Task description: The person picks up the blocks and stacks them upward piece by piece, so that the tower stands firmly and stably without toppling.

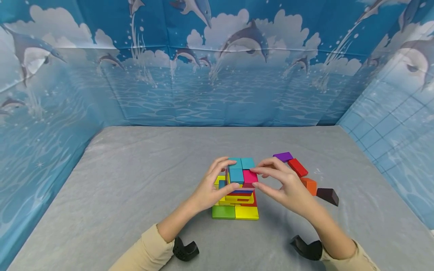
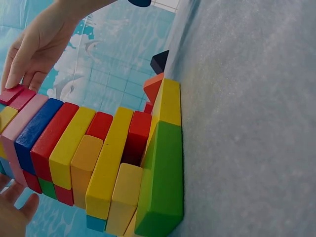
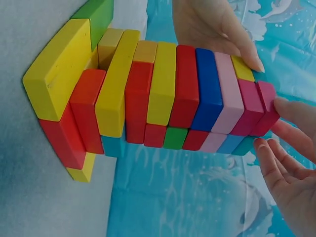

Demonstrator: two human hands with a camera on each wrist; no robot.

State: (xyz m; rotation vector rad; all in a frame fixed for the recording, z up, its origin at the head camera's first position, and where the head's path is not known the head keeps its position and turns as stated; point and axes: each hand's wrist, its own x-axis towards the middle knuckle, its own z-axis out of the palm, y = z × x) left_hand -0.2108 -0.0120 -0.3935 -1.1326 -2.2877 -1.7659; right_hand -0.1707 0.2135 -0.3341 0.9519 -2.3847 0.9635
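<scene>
A tower of colored wooden blocks [image 1: 239,197] stands on the grey cloth, several layers high. Teal blocks [image 1: 236,175] and a pink block [image 1: 250,177] form its top. My right hand [image 1: 286,184] pinches the pink block at the near right corner between thumb and fingers; in the right wrist view the pink block [image 3: 267,109] lies on another pink one. On the left side, my left hand [image 1: 211,188] holds the upper tower, thumb at the near face and fingertips at the far left edge. Green [image 2: 163,177] and yellow [image 3: 59,69] blocks show at the base.
Right of the tower, loose blocks lie in a curved row: purple [image 1: 283,156], red [image 1: 297,167], orange [image 1: 309,186] and black [image 1: 328,196]. A dolphin-printed curtain [image 1: 220,90] surrounds the grey table surface [image 1: 135,180]. Black wrist mounts [image 1: 185,249] sit near both sleeves.
</scene>
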